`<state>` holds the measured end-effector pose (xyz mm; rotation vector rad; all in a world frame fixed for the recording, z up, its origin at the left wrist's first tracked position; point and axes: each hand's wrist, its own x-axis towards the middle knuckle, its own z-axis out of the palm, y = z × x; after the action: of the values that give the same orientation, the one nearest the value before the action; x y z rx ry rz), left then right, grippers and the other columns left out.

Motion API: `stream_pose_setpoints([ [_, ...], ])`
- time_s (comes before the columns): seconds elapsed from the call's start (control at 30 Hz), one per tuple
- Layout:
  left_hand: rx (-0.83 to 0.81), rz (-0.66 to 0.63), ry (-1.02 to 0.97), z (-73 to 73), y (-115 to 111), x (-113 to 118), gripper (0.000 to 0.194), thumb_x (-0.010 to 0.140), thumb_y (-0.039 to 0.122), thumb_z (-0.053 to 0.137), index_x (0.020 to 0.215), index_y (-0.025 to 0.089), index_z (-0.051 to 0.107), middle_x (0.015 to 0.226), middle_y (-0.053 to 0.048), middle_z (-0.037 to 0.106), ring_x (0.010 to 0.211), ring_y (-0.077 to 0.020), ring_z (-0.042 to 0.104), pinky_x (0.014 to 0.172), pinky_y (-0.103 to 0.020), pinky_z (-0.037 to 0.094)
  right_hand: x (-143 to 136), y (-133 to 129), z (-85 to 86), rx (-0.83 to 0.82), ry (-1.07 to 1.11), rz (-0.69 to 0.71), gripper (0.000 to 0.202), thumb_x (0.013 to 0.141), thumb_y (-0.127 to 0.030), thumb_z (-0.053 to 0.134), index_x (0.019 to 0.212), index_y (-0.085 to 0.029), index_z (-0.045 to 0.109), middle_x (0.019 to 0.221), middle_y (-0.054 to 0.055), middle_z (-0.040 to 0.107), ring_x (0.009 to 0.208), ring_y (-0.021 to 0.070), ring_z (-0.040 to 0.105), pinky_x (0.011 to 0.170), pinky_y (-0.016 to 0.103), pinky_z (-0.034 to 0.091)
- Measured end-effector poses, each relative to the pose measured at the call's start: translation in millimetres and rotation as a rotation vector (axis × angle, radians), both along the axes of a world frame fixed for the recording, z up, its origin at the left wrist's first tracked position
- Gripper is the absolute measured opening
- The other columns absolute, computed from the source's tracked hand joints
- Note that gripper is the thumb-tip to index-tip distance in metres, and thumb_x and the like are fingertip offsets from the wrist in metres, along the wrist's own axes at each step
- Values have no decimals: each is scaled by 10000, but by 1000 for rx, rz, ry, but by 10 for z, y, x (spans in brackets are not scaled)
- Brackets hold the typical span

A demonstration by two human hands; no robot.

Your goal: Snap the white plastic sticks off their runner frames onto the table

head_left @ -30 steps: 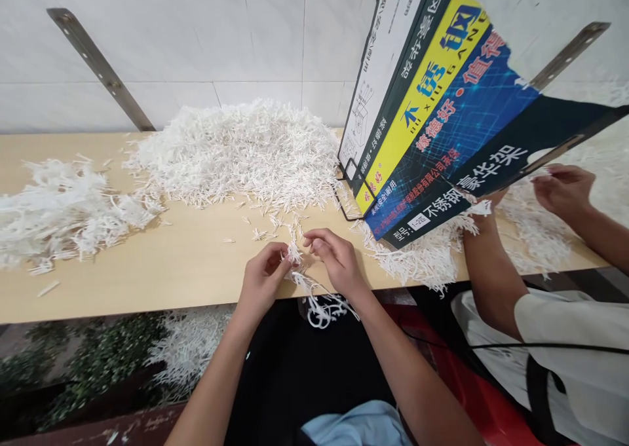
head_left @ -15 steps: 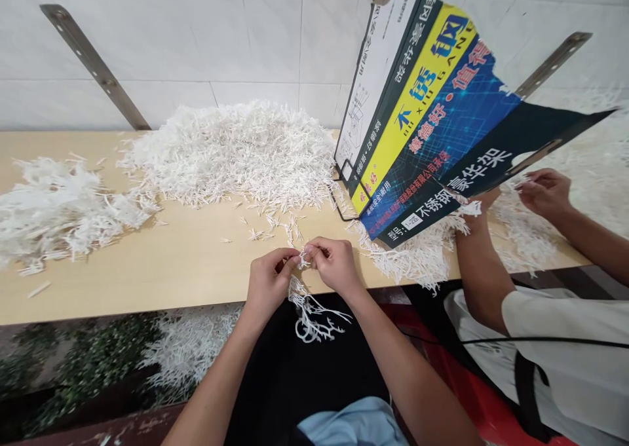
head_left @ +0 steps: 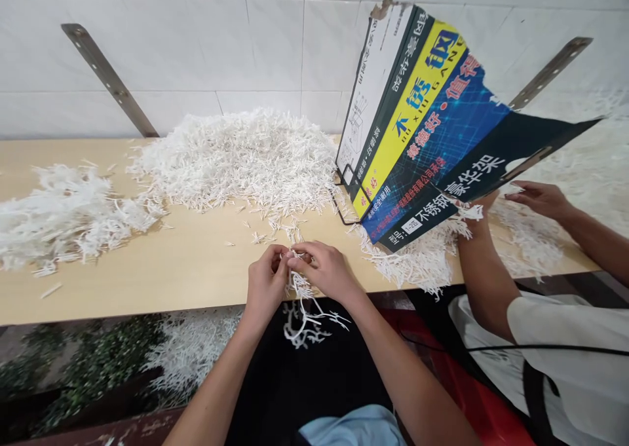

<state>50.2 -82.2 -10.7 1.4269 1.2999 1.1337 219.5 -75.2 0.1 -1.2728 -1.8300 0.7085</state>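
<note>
Against the tiled wall (head_left: 196,46), the pale worktop (head_left: 206,262) carries white heaps (head_left: 240,161); both hands (head_left: 268,272) pinch white strands (head_left: 301,289) (dangling past its edge).

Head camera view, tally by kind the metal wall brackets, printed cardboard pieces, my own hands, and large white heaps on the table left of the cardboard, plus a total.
Metal wall brackets: 2
Printed cardboard: 1
Your own hands, left hand and right hand: 2
Large white heaps: 2
Total: 7
</note>
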Motion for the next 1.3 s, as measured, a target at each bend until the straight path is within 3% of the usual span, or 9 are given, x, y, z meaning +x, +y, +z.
stream_pose_setpoints([
  [0.13, 59, -44, 152, 15, 9, 47, 220, 951, 408, 579, 881, 210, 645, 655, 25, 607, 581, -139, 515, 585, -233, 333, 3, 17, -53, -35, 79, -49, 243, 963, -245, 611, 810, -228, 800, 783, 27, 780, 727, 204, 700, 696, 288, 492],
  [0.37, 78, -98, 213, 73, 83, 212, 192, 926, 343, 551, 839, 221, 671, 605, 26, 581, 563, -154, 492, 610, -252, 310, 25, -33, -109, -1, 184, -266, 270, 931, -314, 611, 742, -197, 763, 634, 26, 693, 585, 175, 600, 581, 279, 429],
  [0.57, 20, -148, 109, 4, 59, 90, 192, 912, 336, 579, 774, 210, 622, 593, 41, 500, 572, -135, 438, 588, -248, 280, 103, 79, -216, -60, 442, -417, 345, 970, -426, 560, 753, -187, 680, 675, 50, 675, 556, 162, 564, 531, 271, 420],
  [0.67, 0, -99, 2, -31, 33, 42, 229, 927, 397, 601, 799, 208, 596, 606, 51, 466, 571, -121, 402, 570, -241, 272, 99, 141, -216, -52, 418, -345, 316, 993, -423, 563, 842, -181, 699, 769, 66, 718, 641, 176, 625, 602, 279, 476],
  [0.73, -6, -66, -52, -41, 43, 47, 255, 949, 438, 591, 838, 209, 593, 635, 48, 493, 584, -120, 422, 572, -235, 296, 70, 146, -177, -10, 309, -272, 234, 984, -370, 591, 1029, -183, 726, 978, 94, 766, 806, 205, 688, 711, 300, 527],
  [0.87, -30, -34, -201, -40, 89, 67, 288, 948, 503, 616, 943, 217, 589, 693, 40, 552, 606, -121, 481, 583, -224, 362, 13, 83, -74, 101, 175, -257, 384, 998, -288, 564, 1368, -205, 626, 1335, 126, 689, 1037, 230, 685, 815, 328, 554],
  [1.03, -42, -81, -333, -21, 104, 44, 324, 923, 514, 673, 1011, 212, 597, 728, 25, 614, 641, -124, 540, 598, -218, 409, 4, 15, -14, 28, 226, -94, 265, 1027, -335, 561, 1168, -198, 740, 1155, 89, 761, 1029, 228, 716, 844, 312, 555],
  [1.13, -40, -95, -365, -1, 110, 43, 359, 886, 506, 733, 1058, 212, 616, 713, 39, 583, 645, -114, 534, 598, -205, 406, 1, 19, -22, -75, 280, 33, 223, 959, -363, 675, 1062, -189, 771, 958, 58, 781, 872, 217, 735, 744, 291, 558],
  [1.3, -42, -102, -399, 31, 112, 46, 446, 862, 501, 768, 1164, 221, 596, 748, 40, 579, 660, -106, 548, 619, -204, 433, -6, 30, -77, -94, 363, 10, 188, 892, -361, 761, 962, -187, 778, 827, 48, 764, 738, 202, 707, 659, 284, 531],
])
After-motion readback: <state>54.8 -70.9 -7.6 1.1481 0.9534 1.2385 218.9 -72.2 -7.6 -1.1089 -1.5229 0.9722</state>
